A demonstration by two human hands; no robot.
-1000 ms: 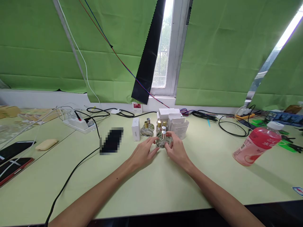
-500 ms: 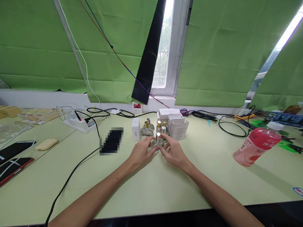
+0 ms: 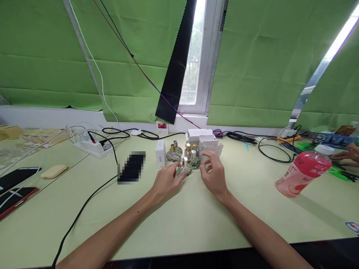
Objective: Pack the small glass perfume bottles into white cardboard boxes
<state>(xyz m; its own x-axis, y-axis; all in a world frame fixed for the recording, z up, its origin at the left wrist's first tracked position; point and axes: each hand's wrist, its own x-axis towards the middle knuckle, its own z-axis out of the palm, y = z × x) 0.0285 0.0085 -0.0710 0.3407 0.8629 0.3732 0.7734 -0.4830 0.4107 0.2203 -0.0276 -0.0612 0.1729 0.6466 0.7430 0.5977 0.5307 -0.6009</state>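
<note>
My left hand grips a small clear glass bottle with a silver cap on the pale green table. To the right of that bottle, my right hand hovers with curled, parted fingers and holds nothing. Just behind stand several more little glass bottles with gold and silver caps. One small white box stands on their left. On their right are open white boxes, close to my right fingertips.
A red drink bottle stands at right. A white power strip and black cables lie at left, with phones near the left edge. Another person's hand shows at far right. A blurred dark object lies left of centre.
My left hand has drawn the silver-capped bottle leftward and slightly nearer. My right hand has let go of it and lifted away to the right. Another person's hand has come into view at far right.
</note>
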